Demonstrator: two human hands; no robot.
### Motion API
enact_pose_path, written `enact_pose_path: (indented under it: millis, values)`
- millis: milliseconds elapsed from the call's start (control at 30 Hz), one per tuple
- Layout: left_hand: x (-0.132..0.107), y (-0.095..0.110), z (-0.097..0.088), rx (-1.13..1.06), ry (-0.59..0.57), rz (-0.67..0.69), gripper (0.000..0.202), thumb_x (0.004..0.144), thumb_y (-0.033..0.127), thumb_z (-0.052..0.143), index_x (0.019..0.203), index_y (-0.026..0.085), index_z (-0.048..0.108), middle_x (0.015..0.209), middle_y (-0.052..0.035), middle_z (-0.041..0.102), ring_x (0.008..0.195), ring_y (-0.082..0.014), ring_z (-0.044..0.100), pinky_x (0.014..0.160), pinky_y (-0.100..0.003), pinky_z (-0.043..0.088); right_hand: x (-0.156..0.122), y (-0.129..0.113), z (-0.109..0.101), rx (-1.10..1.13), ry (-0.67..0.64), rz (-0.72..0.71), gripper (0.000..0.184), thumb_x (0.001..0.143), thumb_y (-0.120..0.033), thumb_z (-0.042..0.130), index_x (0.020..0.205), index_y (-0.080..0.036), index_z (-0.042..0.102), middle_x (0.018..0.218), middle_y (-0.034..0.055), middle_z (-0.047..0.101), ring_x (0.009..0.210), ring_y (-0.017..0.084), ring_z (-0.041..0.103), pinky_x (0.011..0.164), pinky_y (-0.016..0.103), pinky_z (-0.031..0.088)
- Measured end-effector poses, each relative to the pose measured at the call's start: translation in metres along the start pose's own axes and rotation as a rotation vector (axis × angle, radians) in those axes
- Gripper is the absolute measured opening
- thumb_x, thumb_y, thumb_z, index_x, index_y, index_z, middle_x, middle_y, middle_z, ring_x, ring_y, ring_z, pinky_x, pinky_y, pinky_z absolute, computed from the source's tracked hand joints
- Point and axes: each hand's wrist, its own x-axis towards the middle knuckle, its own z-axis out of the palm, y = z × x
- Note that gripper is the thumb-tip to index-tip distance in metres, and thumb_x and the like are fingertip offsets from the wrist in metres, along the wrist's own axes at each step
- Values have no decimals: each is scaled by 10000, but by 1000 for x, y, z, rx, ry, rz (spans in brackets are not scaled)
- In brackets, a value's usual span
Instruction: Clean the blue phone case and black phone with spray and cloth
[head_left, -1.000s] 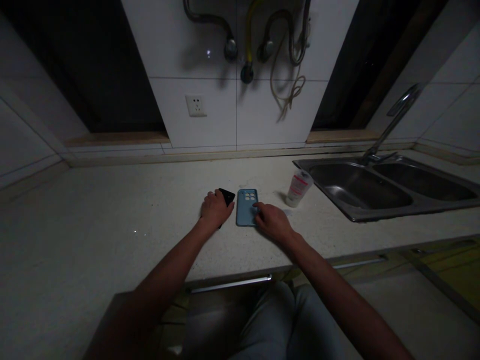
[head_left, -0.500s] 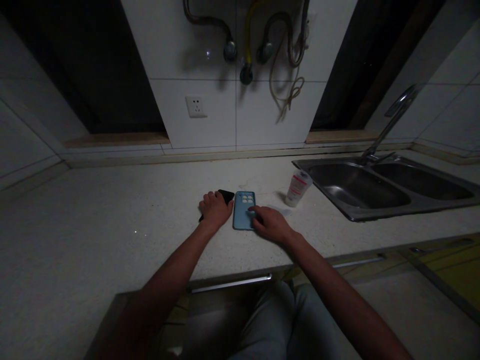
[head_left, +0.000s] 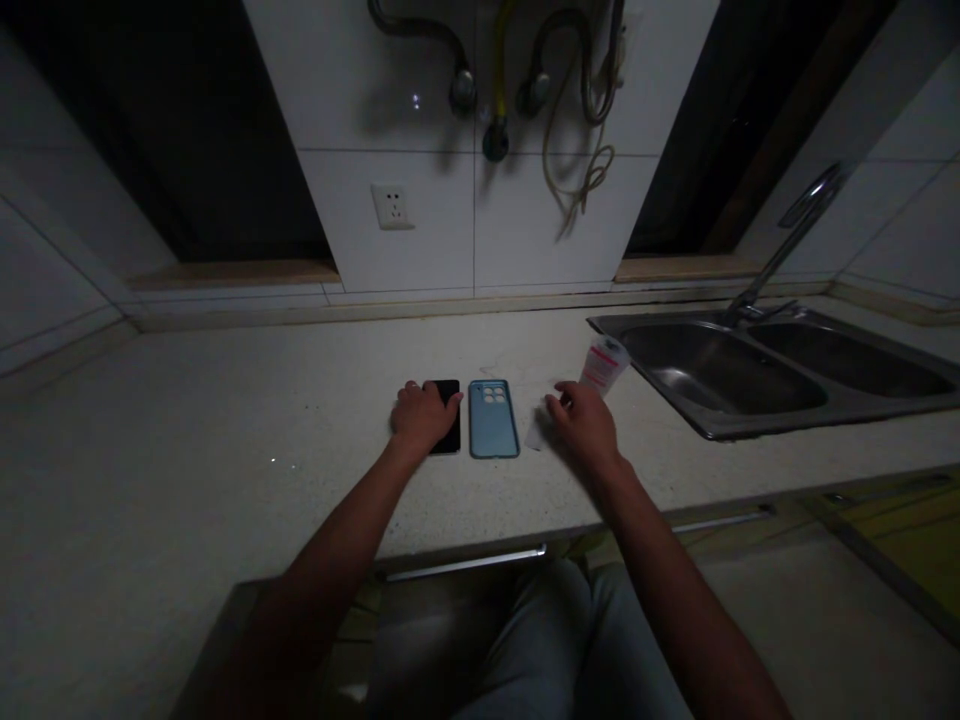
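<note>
My left hand (head_left: 421, 415) lies over a black smartphone (head_left: 449, 432), its thumb at the right edge and its fingers across the upper left part. The phone now lies straight on the countertop. Beside it, a blue phone case (head_left: 493, 425) with camera holes at its top lies flat, touched by neither hand. To the right of the case, my right hand (head_left: 587, 425) is over a thin, pale, see-through sheet (head_left: 535, 432), partly hidden by the hand. Its fingers are bent, with a gap between thumb and forefinger. Just behind stands a clear plastic cup (head_left: 606, 362) with red print.
The pale countertop (head_left: 225, 430) runs along a tiled wall with a socket (head_left: 391, 207) and pipes (head_left: 495, 140). A steel double sink (head_left: 712, 430) with a tap (head_left: 780, 245) is at the right. A metal drawer handle (head_left: 465, 565) runs below the counter's front edge.
My right hand has left the blue case and moved right, to the clear sheet by the cup. Under my left hand, the phone has turned from slanted to straight.
</note>
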Motion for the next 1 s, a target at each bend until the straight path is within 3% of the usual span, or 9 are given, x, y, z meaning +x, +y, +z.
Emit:
enact_pose_path:
  millis: [167,267,433,567,700,767,833,900,1000]
  values:
    - [1,-1,0,16,24,-12,628,937,598,398,1227,80,604,1256,-281,535,1172,-400,515,878,-457,478,-2,6,4,-114,-190,-15,222,910,-323,580,888,-154,723,912,120,694,863,236,619,761,333,447]
    - [3,-2,-1,-4,81,43,560,937,534,453,1237,84,599,1248,-264,538,1172,-391,506,905,-460,464,-2,5,5,-78,-161,-32,204,921,-274,555,878,-158,717,904,110,690,861,229,612,767,334,448]
    - [-1,9,-4,-273,215,309,483,954,416,475,1332,128,559,1313,-196,522,1252,-322,452,1076,-442,366,-1,-3,-2,346,72,-159,219,917,-334,567,863,-174,707,873,76,678,782,194,591,751,333,471]
    - [-20,33,2,-623,89,563,501,926,470,551,1333,178,561,1342,-145,522,1294,-289,441,1125,-420,330,-2,-11,-8,665,142,-180,210,864,-396,654,821,-197,704,822,44,664,741,176,574,688,314,465]
    - [-35,53,11,-882,20,637,657,786,481,745,1348,210,537,1387,-127,519,1314,-298,436,1126,-449,324,-3,-14,-10,952,95,-153,188,769,-392,763,768,-220,686,781,6,626,714,153,563,650,287,456]
    - [-37,56,13,-976,6,628,605,754,477,775,1262,202,594,1280,-109,590,1213,-277,511,1059,-426,385,-2,-14,-9,1094,57,-143,196,718,-370,807,742,-225,678,761,-6,615,694,142,556,614,268,444]
    - [-37,56,12,-1065,-58,602,419,767,492,753,1036,181,673,1024,-65,653,984,-222,584,896,-355,460,-2,-13,-7,1198,34,-108,223,675,-362,836,725,-225,666,756,-13,608,661,130,539,567,249,424]
    - [-36,56,9,-1164,-156,538,354,766,510,737,797,168,654,769,-12,598,743,-159,553,701,-281,449,-1,-13,-5,1263,41,-39,269,642,-370,851,730,-220,645,756,-19,600,618,115,513,523,233,394]
    - [-37,57,6,-1414,-336,373,379,700,505,767,770,159,631,672,13,550,590,-116,501,566,-244,391,1,-12,-6,1259,182,67,324,657,-405,828,816,-221,614,731,-37,565,569,100,482,510,225,381]
